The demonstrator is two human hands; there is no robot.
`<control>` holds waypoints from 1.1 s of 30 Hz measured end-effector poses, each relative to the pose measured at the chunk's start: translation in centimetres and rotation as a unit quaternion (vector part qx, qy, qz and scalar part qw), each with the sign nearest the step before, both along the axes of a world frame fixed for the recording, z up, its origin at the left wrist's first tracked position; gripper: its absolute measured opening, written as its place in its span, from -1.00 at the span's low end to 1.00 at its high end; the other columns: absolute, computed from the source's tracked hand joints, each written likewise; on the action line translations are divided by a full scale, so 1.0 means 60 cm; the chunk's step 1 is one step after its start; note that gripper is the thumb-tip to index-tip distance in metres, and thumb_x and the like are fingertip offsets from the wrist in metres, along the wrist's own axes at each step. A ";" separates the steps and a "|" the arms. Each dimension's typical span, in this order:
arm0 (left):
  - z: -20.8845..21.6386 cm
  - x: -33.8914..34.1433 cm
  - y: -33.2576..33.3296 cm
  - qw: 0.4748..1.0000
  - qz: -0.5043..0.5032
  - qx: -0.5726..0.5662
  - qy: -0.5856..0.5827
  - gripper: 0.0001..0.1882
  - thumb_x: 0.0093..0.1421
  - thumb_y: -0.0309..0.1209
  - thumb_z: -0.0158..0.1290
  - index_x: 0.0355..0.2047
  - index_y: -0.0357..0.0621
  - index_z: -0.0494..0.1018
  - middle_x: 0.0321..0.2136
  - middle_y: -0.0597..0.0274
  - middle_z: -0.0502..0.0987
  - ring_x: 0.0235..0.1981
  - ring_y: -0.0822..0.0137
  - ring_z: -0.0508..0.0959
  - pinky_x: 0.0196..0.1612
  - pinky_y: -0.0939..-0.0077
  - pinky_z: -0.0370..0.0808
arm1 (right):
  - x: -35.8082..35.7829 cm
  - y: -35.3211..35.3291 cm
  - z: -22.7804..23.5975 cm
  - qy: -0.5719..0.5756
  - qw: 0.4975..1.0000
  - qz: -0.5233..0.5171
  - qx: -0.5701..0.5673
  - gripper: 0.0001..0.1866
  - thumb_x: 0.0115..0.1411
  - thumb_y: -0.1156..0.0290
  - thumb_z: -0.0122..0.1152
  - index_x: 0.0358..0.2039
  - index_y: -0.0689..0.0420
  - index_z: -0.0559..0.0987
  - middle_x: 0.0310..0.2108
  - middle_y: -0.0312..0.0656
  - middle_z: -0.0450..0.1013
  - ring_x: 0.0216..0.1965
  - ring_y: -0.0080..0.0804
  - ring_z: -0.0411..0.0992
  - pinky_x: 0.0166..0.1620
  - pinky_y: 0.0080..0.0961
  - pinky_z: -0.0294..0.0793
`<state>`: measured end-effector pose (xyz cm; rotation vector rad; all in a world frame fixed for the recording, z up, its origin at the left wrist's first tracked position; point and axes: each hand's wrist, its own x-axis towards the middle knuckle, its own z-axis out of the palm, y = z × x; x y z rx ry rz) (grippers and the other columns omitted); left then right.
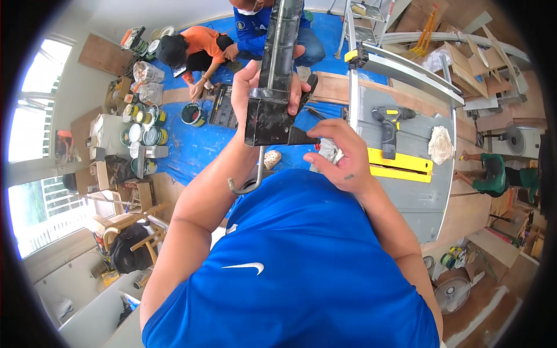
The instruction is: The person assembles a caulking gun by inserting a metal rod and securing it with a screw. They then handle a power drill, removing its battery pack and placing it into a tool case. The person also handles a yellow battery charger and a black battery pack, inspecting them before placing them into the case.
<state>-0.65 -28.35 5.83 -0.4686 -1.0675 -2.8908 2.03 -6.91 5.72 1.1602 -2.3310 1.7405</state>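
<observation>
Caulking gun [275, 72] sat nearest the camera, before my chest, far end cut off. Left hand [242, 95] gripped it, palm hidden. Right hand [350, 159] was half open beside it; couldn't tell if fingertips touched. One cordless drill [390, 127] on grey panel [423, 209], three co-workers [200, 49], blue floor sheeting [180, 136].

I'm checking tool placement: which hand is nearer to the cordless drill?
Right. The right hand is to the left of the cordless drill, apart from it; the left hand is farther left, gripping the black tool.
</observation>
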 end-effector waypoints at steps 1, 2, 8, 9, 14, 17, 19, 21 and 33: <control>0.000 0.000 0.004 1.000 -0.003 0.012 -0.012 -0.17 0.41 0.06 -0.41 0.34 -0.54 0.15 -0.60 0.12 0.48 -0.60 0.30 0.46 0.07 0.37 0.42 | 0.002 -0.002 0.004 -0.007 1.000 0.002 0.001 -0.62 0.02 0.47 0.54 -0.12 0.17 0.64 -0.17 -0.13 0.55 -0.24 -0.30 0.53 -0.27 -0.48 0.49; 0.001 0.000 0.006 0.999 -0.004 0.023 -0.024 -0.16 0.40 0.09 -0.41 0.33 -0.51 0.19 -0.61 0.12 0.50 -0.61 0.31 0.47 0.05 0.39 0.42 | 0.002 -0.003 0.005 -0.003 1.000 0.000 -0.002 -0.63 0.02 0.47 0.54 -0.13 0.17 0.64 -0.17 -0.14 0.55 -0.25 -0.31 0.52 -0.29 -0.50 0.49; -0.010 0.000 0.009 0.994 -0.048 0.094 -0.026 -0.16 0.40 0.08 -0.41 0.35 -0.50 0.15 -0.59 0.15 0.45 -0.59 0.30 0.45 0.11 0.35 0.41 | 0.007 -0.012 0.025 0.018 1.000 -0.007 -0.001 -0.65 0.01 0.48 0.54 -0.17 0.16 0.64 -0.20 -0.15 0.56 -0.28 -0.27 0.53 -0.29 -0.47 0.50; -0.011 -0.001 0.009 0.994 -0.050 0.097 -0.026 -0.17 0.40 0.08 -0.41 0.35 -0.50 0.15 -0.59 0.17 0.44 -0.58 0.30 0.44 0.11 0.35 0.41 | 0.004 -0.017 0.027 0.038 0.999 -0.008 -0.013 -0.65 0.00 0.49 0.54 -0.17 0.16 0.63 -0.21 -0.14 0.56 -0.28 -0.25 0.53 -0.28 -0.45 0.50; -0.006 0.006 0.018 0.990 -0.066 0.121 -0.029 -0.21 0.42 0.02 -0.37 0.34 -0.50 0.18 -0.60 0.19 0.41 -0.61 0.33 0.42 0.15 0.35 0.42 | 0.004 -0.030 0.043 0.067 0.997 -0.012 -0.020 -0.66 -0.01 0.50 0.53 -0.18 0.15 0.64 -0.24 -0.12 0.57 -0.29 -0.19 0.55 -0.25 -0.39 0.53; -0.004 0.008 0.022 0.992 -0.059 0.106 -0.033 -0.22 0.42 0.01 -0.35 0.34 -0.51 0.18 -0.60 0.19 0.40 -0.62 0.33 0.41 0.16 0.35 0.43 | 0.005 -0.035 0.045 0.074 0.997 -0.024 -0.021 -0.71 -0.01 0.52 0.51 -0.24 0.15 0.64 -0.28 -0.14 0.58 -0.33 -0.20 0.55 -0.28 -0.37 0.54; -0.002 0.010 0.022 0.995 -0.046 0.077 -0.033 -0.19 0.41 0.04 -0.36 0.34 -0.50 0.17 -0.60 0.18 0.42 -0.60 0.32 0.43 0.14 0.36 0.42 | 0.005 -0.037 0.044 0.084 0.996 -0.037 -0.020 -0.76 -0.01 0.53 0.49 -0.29 0.14 0.64 -0.33 -0.16 0.58 -0.36 -0.21 0.56 -0.31 -0.37 0.54; 0.002 0.012 0.024 0.998 -0.023 0.038 -0.036 -0.15 0.38 0.11 -0.39 0.35 -0.48 0.16 -0.60 0.15 0.46 -0.59 0.31 0.45 0.11 0.36 0.40 | 0.004 -0.037 0.046 0.099 0.994 -0.054 -0.002 -0.81 0.00 0.54 0.45 -0.34 0.13 0.63 -0.37 -0.19 0.59 -0.40 -0.21 0.56 -0.33 -0.37 0.53; 0.031 0.040 0.043 0.972 0.155 -0.103 -0.142 -0.35 0.40 0.14 -0.23 -0.10 -0.28 0.49 -0.51 0.05 0.59 -0.56 0.31 0.56 -0.46 0.44 0.51 | -0.007 -0.031 0.030 0.149 0.986 -0.077 0.017 -0.87 0.03 0.54 0.39 -0.37 0.14 0.64 -0.35 -0.17 0.63 -0.39 -0.18 0.60 -0.32 -0.36 0.56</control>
